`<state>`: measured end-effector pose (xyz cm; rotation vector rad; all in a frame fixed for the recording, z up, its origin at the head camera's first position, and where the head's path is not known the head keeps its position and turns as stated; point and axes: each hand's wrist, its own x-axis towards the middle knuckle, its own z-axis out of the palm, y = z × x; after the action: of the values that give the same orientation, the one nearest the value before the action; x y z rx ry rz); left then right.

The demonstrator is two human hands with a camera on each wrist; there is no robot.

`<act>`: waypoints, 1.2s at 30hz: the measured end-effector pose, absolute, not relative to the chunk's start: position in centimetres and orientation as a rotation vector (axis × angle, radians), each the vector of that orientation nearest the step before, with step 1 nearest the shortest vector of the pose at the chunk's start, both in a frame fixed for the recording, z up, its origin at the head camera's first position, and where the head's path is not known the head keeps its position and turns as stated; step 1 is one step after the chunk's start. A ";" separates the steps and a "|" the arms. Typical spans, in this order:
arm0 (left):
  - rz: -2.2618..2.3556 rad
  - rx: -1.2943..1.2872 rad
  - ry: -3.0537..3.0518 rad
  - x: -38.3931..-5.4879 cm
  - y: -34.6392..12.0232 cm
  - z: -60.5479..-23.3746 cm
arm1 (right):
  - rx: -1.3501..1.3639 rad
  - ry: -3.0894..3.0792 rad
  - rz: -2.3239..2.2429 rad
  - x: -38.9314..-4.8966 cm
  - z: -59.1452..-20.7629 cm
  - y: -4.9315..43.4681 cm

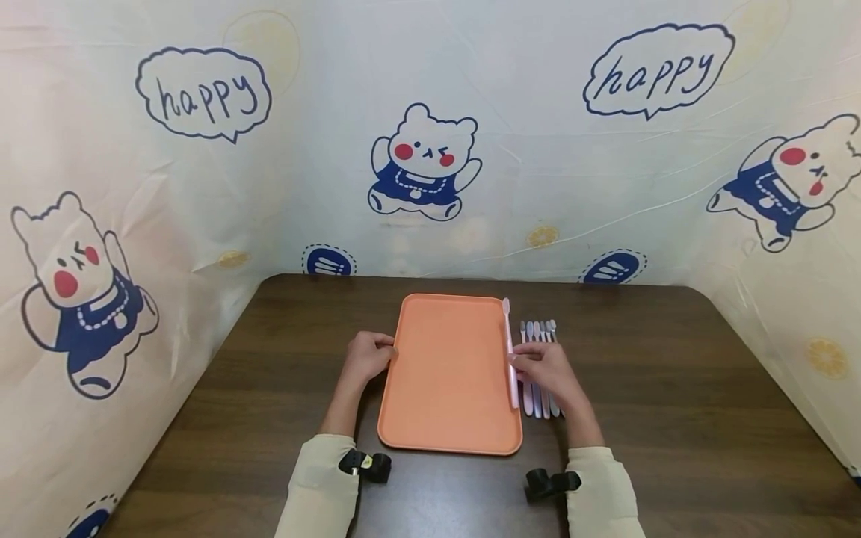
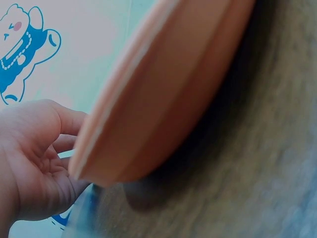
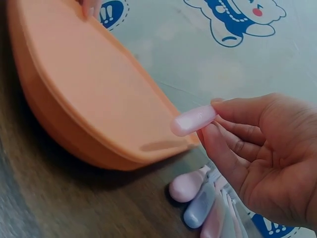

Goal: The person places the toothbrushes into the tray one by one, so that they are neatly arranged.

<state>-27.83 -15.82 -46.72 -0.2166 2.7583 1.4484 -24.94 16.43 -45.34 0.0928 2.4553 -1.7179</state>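
Note:
An orange rectangular tray [image 1: 447, 373] lies on the dark wooden table. My left hand [image 1: 369, 355] holds its left rim, the fingers reaching over the edge in the left wrist view. My right hand [image 1: 543, 366] pinches a pink toothbrush [image 1: 509, 329] by the handle between thumb and fingers. That toothbrush overlaps the tray's right rim in the head view, head end pointing away from me. In the right wrist view its rounded handle end [image 3: 190, 121] points toward the tray. Several more toothbrushes [image 1: 537, 405] lie side by side right of the tray, partly hidden under my right hand.
Brown tabletop [image 1: 673, 388] extends to both sides of the tray. A patterned cloth [image 1: 511, 187] with bears and "happy" bubbles hangs behind the table and along both sides. Black wrist cameras [image 1: 366, 466] are strapped over my pale sleeves [image 1: 602, 493].

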 end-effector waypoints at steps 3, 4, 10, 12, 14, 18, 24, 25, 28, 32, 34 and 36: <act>1.438 -0.214 2.769 -27.8 -15.8 -46.7 | 0.070 2.452 -1.736 -24.9 -45.4 16.1; 1.435 -0.214 2.771 -27.8 -15.8 -46.8 | 0.064 2.452 -1.742 -24.8 -45.5 16.0; 1.453 -0.237 2.743 -27.8 -15.9 -47.0 | 0.059 2.428 -1.745 -24.8 -45.5 15.2; 1.456 -0.245 2.736 -27.8 -15.9 -46.9 | 0.062 2.408 -1.752 -24.9 -45.5 14.9; 1.454 -0.248 2.735 -27.8 -16.0 -46.9 | 0.067 2.399 -1.763 -25.0 -45.4 14.7; 1.455 -0.243 2.736 -27.9 -16.1 -46.9 | 0.084 2.375 -1.783 -25.1 -45.4 14.2; 1.460 -0.228 2.738 -27.9 -16.1 -47.1 | 0.082 2.360 -1.796 -25.2 -45.5 13.6; 1.465 -0.226 2.736 -27.9 -16.1 -47.1 | 0.086 2.367 -1.792 -25.2 -45.5 13.5; 1.468 -0.225 2.736 -28.0 -16.1 -47.1 | 0.107 2.371 -1.801 -25.2 -45.6 13.2; 1.488 -0.226 2.722 -27.9 -16.0 -47.0 | 0.111 2.381 -1.804 -25.3 -45.6 12.9; 1.504 -0.224 2.711 -27.9 -15.9 -47.0 | 0.123 2.388 -1.795 -25.2 -45.5 12.7; 1.512 -0.223 2.702 -27.8 -15.9 -46.9 | 0.116 2.389 -1.796 -25.2 -45.5 12.4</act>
<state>-27.83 -15.87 -46.92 -0.2234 2.7021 1.5121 -25.21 12.42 -45.48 0.1163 2.3887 -1.7958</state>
